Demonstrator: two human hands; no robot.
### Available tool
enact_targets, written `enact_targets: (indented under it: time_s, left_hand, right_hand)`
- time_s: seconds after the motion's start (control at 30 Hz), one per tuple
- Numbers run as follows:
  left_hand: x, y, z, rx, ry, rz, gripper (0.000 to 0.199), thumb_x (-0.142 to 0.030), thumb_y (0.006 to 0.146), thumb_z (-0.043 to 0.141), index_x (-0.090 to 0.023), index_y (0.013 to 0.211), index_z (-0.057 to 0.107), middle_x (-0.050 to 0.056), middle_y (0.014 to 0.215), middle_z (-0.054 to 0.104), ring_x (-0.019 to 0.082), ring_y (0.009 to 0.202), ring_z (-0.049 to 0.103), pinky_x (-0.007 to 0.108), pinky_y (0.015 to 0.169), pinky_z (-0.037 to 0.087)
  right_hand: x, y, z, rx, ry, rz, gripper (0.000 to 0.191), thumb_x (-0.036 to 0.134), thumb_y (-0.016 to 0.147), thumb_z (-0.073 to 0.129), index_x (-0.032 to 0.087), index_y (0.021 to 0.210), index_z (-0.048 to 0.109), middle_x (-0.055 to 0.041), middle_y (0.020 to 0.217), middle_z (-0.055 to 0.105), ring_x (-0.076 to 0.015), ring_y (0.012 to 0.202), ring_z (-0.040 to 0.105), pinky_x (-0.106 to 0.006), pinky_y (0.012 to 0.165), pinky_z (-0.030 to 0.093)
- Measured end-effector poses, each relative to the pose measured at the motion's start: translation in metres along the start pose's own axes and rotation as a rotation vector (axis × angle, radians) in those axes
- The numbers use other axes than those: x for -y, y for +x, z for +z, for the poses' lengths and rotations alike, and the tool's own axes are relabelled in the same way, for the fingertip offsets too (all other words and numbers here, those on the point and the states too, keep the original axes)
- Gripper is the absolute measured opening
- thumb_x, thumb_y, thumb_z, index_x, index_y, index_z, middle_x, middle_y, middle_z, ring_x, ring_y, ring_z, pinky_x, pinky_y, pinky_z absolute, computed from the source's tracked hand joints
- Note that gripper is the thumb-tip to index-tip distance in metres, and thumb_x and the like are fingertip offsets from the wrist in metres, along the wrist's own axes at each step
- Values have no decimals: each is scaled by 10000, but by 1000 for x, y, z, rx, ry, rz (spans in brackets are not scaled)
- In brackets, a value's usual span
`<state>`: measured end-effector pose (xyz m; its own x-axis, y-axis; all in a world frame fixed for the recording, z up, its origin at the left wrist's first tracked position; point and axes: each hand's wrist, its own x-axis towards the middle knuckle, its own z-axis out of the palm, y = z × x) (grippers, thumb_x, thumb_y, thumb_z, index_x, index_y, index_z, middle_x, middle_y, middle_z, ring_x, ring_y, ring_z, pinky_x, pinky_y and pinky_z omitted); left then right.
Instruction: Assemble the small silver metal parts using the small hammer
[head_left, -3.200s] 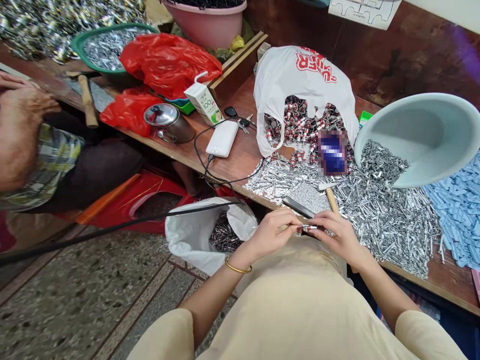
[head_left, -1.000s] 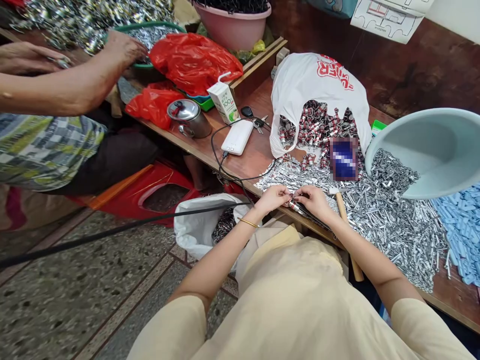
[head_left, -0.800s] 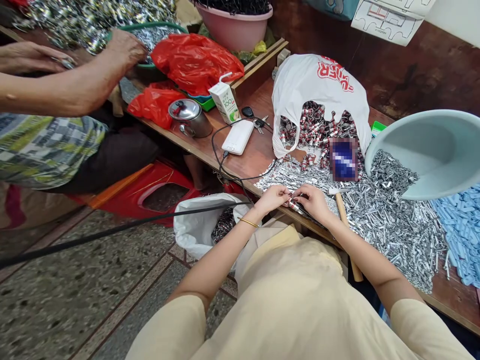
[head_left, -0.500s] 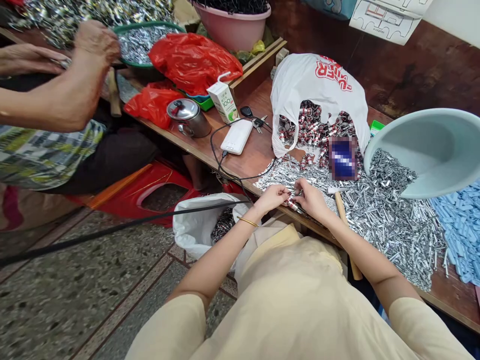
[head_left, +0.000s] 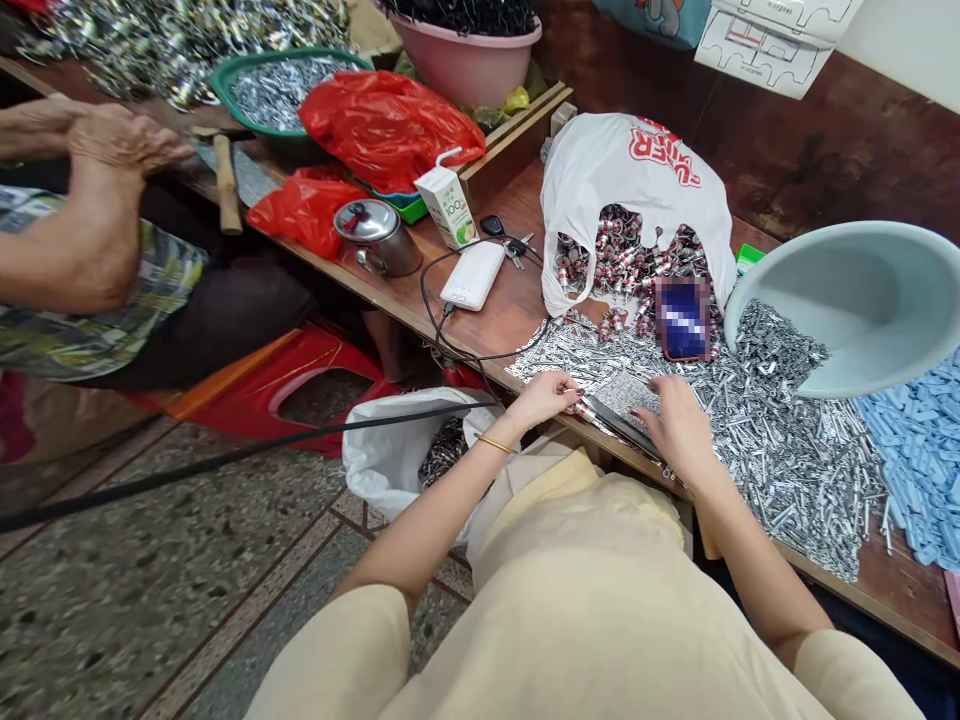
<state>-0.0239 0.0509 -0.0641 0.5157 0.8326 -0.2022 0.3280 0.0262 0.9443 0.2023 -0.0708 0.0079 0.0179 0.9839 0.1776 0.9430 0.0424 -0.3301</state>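
Note:
My left hand [head_left: 551, 397] pinches a small red-and-silver metal part [head_left: 583, 408] at the table's front edge. The part rests at the end of a dark flat metal bar [head_left: 619, 425]. A speckled grey block [head_left: 628, 390] lies just behind that bar. To the right, my right hand [head_left: 681, 428] is over a hammer, its thumb stretched left, away from the fingertips. Only the lower end of the wooden hammer handle [head_left: 709, 535] shows beside my wrist; the head is hidden, so the grip is unclear. Loose silver metal pieces [head_left: 787, 480] spread around both hands.
A white plastic bag [head_left: 637, 160] of red-and-silver parts stands behind, a phone [head_left: 684, 320] before it. A tipped grey-blue basin [head_left: 885, 300] is at right, near blue pieces [head_left: 915, 460]. A power bank [head_left: 474, 275] and cup [head_left: 379, 235] lie left. Another person's arm [head_left: 82, 230] is at far left.
My right hand has left the small part and moved right, over the hammer, uncovering the dark bar. My left hand stays in place. The other person's hands have moved left and down.

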Motion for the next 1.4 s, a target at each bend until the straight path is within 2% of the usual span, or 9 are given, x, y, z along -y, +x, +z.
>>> enact_targets:
  time_s: [0.13, 0.2, 0.27, 0.43, 0.53, 0.63, 0.83, 1.1, 1.4]
  left_hand:
    - [-6, -3, 0, -11, 141, 0, 104, -268, 748, 632, -177, 698, 641, -3, 616, 640, 147, 599, 582, 228, 570, 434]
    - [-10, -5, 0, -14, 216, -9, 108, -267, 763, 603, -177, 724, 647, 1, 638, 650, 151, 611, 579, 231, 569, 422]
    - [-14, -6, -1, -14, 274, -12, 121, -267, 771, 584, -174, 738, 654, 7, 660, 661, 154, 625, 577, 237, 576, 418]
    - [-20, -7, -1, -12, 315, 8, 132, -262, 777, 574, -172, 726, 655, 16, 684, 668, 165, 661, 581, 251, 617, 433]
    - [-22, -8, -1, -16, 326, -4, 112, -239, 776, 579, -174, 724, 654, 8, 660, 654, 167, 660, 582, 252, 620, 424]
    - [-23, -9, -2, -17, 331, 1, 102, -220, 776, 582, -173, 725, 657, 0, 643, 643, 161, 646, 570, 251, 611, 403]
    - [-19, -8, -1, -13, 301, 27, 110, -207, 777, 571, -169, 732, 664, 1, 665, 655, 151, 636, 558, 245, 601, 390]
    - [-17, -9, 0, -9, 267, 30, 122, -234, 790, 572, -165, 750, 666, 5, 668, 654, 156, 656, 564, 247, 621, 410]
    - [-21, -10, 0, -31, 280, 25, 99, -200, 759, 583, -167, 705, 659, -4, 633, 633, 148, 617, 539, 247, 592, 385]
  right_hand:
    - [-36, -66, -23, 183, -140, 296, 246, 444, 964, 570, 205, 1019, 546, -102, 895, 647, -233, 735, 615, -286, 572, 366]
    - [-43, -81, -29, 328, -84, 411, 249, 455, 982, 521, 208, 981, 553, -47, 776, 641, -189, 616, 580, -272, 562, 347]
    - [-42, -83, -34, 348, 43, 451, 277, 478, 984, 490, 211, 992, 565, -25, 755, 652, -182, 610, 586, -271, 585, 379]
    - [-24, -67, -46, 288, 281, 275, 401, 446, 1002, 426, 193, 1289, 547, -49, 831, 713, -211, 675, 650, -307, 651, 481]
    - [-13, -63, -48, 299, 168, 55, 453, 346, 1026, 371, 228, 1441, 510, -88, 1014, 733, -227, 824, 693, -311, 707, 506]
    - [-2, -64, -46, 291, -46, -59, 531, 264, 1037, 340, 279, 1564, 394, -70, 982, 705, -209, 779, 679, -280, 642, 475]
    - [10, -59, -35, 444, -374, -92, 672, 117, 980, 410, 308, 1614, 298, -37, 892, 639, -152, 629, 609, -245, 532, 367]
    - [12, -58, -40, 373, -351, -94, 677, 164, 1005, 387, 307, 1641, 203, -36, 908, 619, -151, 648, 597, -250, 534, 357]
    - [24, -47, -46, 470, -468, -107, 715, 147, 980, 431, 310, 1639, 204, -41, 937, 634, -149, 629, 605, -261, 519, 328]
